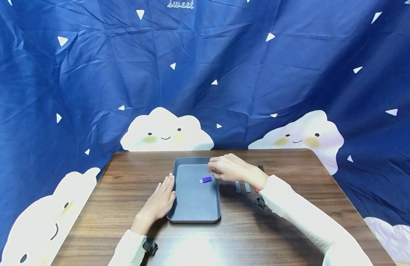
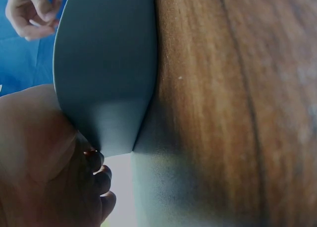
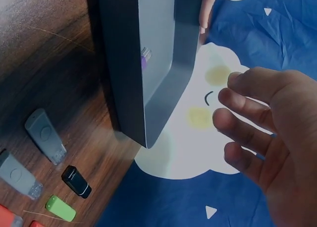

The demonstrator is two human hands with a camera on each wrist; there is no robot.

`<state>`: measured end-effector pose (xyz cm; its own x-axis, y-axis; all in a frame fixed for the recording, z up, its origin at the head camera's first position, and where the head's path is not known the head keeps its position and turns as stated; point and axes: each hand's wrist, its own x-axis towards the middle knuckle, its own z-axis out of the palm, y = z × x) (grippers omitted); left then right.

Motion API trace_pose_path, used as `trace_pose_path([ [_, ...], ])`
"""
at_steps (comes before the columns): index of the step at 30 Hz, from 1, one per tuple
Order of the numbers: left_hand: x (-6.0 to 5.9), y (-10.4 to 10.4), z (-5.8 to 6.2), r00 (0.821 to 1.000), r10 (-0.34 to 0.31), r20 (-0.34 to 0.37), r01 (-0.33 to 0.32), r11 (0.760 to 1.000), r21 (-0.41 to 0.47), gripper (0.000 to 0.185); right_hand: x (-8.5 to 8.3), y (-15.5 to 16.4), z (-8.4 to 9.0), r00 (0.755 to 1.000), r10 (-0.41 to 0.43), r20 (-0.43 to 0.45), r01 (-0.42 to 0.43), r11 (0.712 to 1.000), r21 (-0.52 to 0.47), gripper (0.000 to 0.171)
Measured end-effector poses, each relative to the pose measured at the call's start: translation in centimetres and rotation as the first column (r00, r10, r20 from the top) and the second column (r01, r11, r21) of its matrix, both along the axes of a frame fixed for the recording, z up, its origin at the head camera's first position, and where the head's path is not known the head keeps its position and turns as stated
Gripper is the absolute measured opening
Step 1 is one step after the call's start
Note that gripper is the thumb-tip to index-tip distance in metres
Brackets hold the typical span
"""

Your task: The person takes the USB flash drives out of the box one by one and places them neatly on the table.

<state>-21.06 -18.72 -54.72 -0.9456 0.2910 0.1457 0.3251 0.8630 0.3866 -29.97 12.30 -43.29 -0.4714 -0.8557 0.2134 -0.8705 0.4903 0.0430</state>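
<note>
Right hand (image 1: 226, 169): hovers over the far right corner of the grey tray (image 1: 195, 207), fingers loosely spread and holding nothing, as the right wrist view confirms. Just below its fingertips the purple USB stick (image 1: 205, 180) lies flat on the tray floor, in the far half, apart from the walls.

Left hand (image 1: 161, 199): flat on the wooden table (image 1: 281, 229), fingers straight and together, pressed against the tray's left wall.

On the table just right of the tray lie further sticks: two grey (image 3: 44, 135), one black (image 3: 76, 181), one green (image 3: 60, 208), a red one partly visible.

Judgement: keep the left hand braced so the tray does not slide; lift the right hand straight up, clear of the rim, to avoid knocking the stick
</note>
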Motion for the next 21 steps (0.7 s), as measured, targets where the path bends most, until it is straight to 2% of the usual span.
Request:
trace_pose_path([
  [9,0.0,0.0,0.1,1.0,0.001,-0.001,-0.001,1.0,-0.009,0.061,-0.6,-1.1,-0.6,1.0,0.011,-0.007,-0.011,0.999,0.051,0.008],
  [21,0.1,0.0,0.1,1.0,0.011,0.015,-0.01,0.999,-0.038,0.061,-1.4,-2.8,-0.7,0.999,0.013,0.052,-0.019,0.993,0.12,0.008],
])
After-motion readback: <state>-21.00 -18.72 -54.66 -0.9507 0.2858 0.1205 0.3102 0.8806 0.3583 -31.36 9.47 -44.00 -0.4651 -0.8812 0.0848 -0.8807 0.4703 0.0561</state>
